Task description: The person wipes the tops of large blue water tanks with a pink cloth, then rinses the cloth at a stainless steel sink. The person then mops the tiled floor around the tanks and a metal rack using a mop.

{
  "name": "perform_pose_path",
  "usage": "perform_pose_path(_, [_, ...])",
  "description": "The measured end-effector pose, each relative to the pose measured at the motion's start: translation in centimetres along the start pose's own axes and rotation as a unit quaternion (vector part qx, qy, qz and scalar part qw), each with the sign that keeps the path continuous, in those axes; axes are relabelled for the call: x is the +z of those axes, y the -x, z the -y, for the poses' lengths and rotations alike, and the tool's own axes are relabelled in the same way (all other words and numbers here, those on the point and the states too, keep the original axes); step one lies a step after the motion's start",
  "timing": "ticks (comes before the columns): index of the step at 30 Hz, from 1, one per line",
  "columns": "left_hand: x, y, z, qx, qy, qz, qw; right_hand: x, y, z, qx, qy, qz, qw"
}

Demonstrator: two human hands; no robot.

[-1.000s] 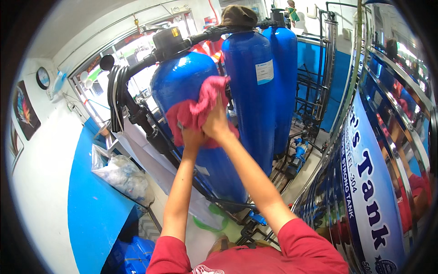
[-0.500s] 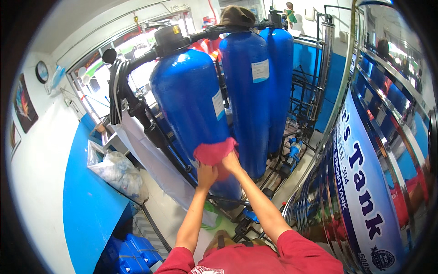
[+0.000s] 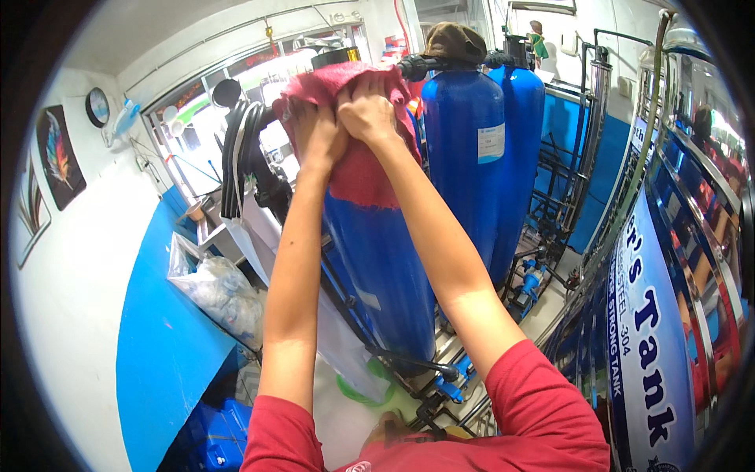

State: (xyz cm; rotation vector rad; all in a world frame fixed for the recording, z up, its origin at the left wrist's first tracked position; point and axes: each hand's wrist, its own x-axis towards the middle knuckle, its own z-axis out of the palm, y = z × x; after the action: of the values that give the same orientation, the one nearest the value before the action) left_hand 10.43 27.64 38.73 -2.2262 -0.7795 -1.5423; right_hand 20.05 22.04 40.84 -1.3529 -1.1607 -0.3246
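Note:
A red cloth [image 3: 363,181] drapes over the upper part of the nearest tall blue tank [image 3: 377,271], hiding its shoulder and label area. My left hand [image 3: 318,134] grips the cloth near the tank's top. Close beside it, my right hand [image 3: 367,108] holds the cloth too, fingers bent over it. Both arms stretch forward and up. Above the cloth shows part of the tank's black valve head [image 3: 336,57]. Some of my fingertips are lost in the folds.
Two more blue tanks [image 3: 464,173] stand to the right, with a brown cap [image 3: 455,43] on top. A shiny steel tank [image 3: 684,236] fills the right side. Black pipes [image 3: 271,189] run left of the nearest tank. A clear bag [image 3: 220,291] leans by the blue wall.
Both hands have moved up the nearest tank with the red cloth, from its lower side to its top. The cloth is now spread wider. The view has shifted slightly.

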Motion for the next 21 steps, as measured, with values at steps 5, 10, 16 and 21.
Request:
perform_pose_path(5, [1.1, 0.6, 0.2, -0.032, 0.050, -0.012, 0.998, 0.1, -1.1, -2.2, -0.025, 0.144, 0.099, 0.984])
perform_pose_path(10, [2.1, 3.8, -0.7, -0.012, 0.070, -0.105, 0.992, 0.1, 2.5, -4.0, -0.064, 0.103, -0.013, 0.993])
perform_pose_path(16, [8.0, 19.4, 0.7, -0.023, 0.205, -0.087, 0.975, 3.2, 16.1, -10.4, -0.127, 0.022, -0.156, 0.979])
perform_pose_path(21, [8.2, 39.1, -1.9, -0.047, 0.124, 0.172, 0.976, 4.2, 32.4, -18.4, 0.041, -0.072, 0.002, 0.997])
